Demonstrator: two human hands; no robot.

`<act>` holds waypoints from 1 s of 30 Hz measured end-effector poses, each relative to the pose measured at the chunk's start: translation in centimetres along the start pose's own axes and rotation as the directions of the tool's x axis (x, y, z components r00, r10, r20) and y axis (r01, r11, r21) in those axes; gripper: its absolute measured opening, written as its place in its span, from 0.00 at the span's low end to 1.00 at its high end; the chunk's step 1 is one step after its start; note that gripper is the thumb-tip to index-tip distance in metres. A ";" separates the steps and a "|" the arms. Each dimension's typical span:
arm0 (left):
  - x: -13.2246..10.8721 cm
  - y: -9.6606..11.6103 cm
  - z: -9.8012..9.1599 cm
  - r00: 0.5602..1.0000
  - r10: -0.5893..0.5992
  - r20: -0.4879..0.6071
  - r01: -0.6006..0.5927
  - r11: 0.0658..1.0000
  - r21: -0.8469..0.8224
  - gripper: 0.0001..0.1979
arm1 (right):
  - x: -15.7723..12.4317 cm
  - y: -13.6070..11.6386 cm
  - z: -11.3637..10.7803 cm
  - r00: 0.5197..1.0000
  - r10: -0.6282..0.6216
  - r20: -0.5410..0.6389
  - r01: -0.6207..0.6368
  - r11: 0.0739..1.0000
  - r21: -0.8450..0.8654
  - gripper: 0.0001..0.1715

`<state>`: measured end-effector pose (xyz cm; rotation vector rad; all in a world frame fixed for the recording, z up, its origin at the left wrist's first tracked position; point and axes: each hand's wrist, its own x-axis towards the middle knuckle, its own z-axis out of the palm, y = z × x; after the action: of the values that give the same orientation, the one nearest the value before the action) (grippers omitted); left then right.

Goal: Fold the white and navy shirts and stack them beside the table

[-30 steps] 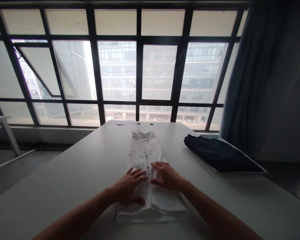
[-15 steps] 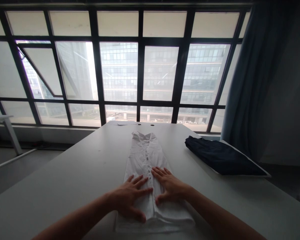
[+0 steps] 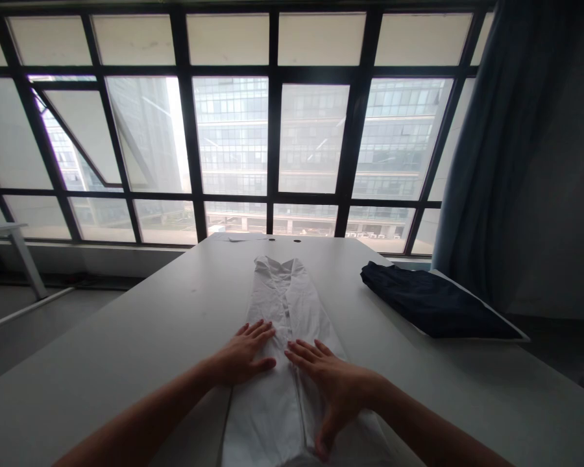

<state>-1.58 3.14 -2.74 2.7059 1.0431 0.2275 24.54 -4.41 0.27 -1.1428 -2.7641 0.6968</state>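
Note:
A white buttoned shirt lies lengthwise on the white table, its collar at the far end and its sides narrowed toward it. My left hand rests flat on the shirt's left edge, fingers spread and pointing away from me. On the right half, my right hand touches the cloth beside the button strip, with its fingers apart and its thumb pointing toward me. Neither hand grips anything. The near end of the shirt runs out of the bottom of the view.
Folded dark cloth lies on a white sheet at the table's right edge. Thin white paper is at the far end, near two dark round holes. Behind stand windows and a blue curtain.
My left hand has moved away from me and to the left, off the button strip. My right hand has shifted slightly nearer. The shirt's near part extends closer to me and looks smoother.

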 end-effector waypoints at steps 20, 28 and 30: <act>0.1 1.3 -1.2 0.983 0.040 -0.181 -0.050 0.997 -0.053 0.27 | 0.7 1.6 -1.1 0.929 0.105 -0.354 -0.137 0.988 -0.069 0.34; 0.2 0.2 0.6 0.997 0.041 0.068 -0.045 0.997 0.061 0.39 | 1.7 2.3 0.1 0.947 0.059 -0.315 -0.099 0.989 -0.112 0.40; -0.3 0.7 0.7 0.995 0.070 0.070 -0.074 0.995 0.065 0.39 | 1.9 1.3 0.1 0.936 0.032 -0.352 -0.080 0.989 -0.123 0.39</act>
<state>-1.17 2.37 -3.21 2.7931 0.9519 0.1143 24.02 -2.33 -0.59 -1.2355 -2.5146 0.2764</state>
